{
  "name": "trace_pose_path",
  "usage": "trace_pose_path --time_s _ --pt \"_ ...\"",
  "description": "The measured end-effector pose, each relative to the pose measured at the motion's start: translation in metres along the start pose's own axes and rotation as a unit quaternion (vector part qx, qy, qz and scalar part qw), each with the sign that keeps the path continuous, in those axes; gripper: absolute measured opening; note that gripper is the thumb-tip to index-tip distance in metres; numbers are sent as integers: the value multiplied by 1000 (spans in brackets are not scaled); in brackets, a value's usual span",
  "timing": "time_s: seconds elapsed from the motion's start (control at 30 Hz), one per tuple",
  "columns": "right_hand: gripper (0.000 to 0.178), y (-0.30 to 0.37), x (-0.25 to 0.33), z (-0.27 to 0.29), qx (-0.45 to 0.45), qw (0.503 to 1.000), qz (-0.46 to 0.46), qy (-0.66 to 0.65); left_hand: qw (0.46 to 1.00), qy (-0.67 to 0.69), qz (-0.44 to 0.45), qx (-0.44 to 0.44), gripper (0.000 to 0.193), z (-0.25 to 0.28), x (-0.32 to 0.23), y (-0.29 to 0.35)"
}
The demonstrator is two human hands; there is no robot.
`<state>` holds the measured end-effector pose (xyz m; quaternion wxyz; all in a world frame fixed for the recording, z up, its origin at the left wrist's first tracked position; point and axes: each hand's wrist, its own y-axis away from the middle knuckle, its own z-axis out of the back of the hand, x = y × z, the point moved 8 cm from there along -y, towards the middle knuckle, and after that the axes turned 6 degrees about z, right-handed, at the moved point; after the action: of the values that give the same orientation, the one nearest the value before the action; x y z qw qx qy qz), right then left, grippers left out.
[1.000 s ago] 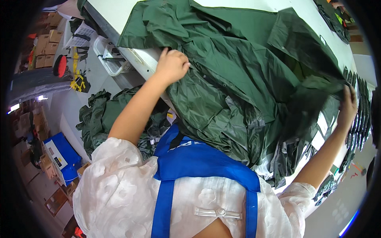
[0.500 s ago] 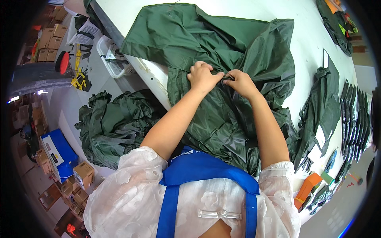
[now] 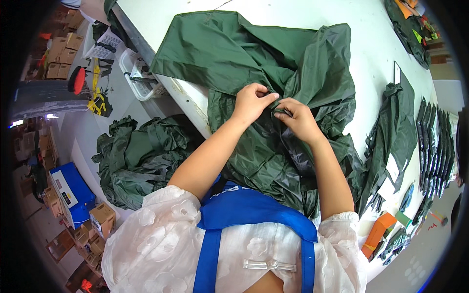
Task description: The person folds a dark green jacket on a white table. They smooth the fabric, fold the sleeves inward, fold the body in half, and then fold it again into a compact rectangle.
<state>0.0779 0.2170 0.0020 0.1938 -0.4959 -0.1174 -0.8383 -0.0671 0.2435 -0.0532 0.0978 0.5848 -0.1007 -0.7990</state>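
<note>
A dark green coated-fabric garment (image 3: 205, 53) lies spread and crumpled on the white table, its near part hanging toward my blue apron. My left hand (image 3: 251, 103) pinches a fold of it between thumb and bent fingers near the middle. Close beside it on the right, my right hand (image 3: 297, 117) is closed on a dark edge of the same garment. What exactly lies between the fingertips is partly hidden by the fingers and folds.
A heap of green fabric (image 3: 141, 156) sits left of the table edge. Another folded green piece (image 3: 393, 122) and a row of dark packets (image 3: 432, 146) lie on the right. White baskets (image 3: 139, 78), a blue box (image 3: 73, 190) and cartons stand at the left.
Both hands have shifted slightly, the right one downward and a little away from the left. The garment's far right side has drawn a little to the left.
</note>
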Motion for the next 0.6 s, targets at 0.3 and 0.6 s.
trace_pose_path --time_s 0.3,0.6 --pt "19 15 25 -4 -14 998 58 36 986 -20 -152 -67 8 23 -23 14" --pt "14 31 51 55 -64 991 17 -115 919 -60 -388 -31 9 41 -130 82"
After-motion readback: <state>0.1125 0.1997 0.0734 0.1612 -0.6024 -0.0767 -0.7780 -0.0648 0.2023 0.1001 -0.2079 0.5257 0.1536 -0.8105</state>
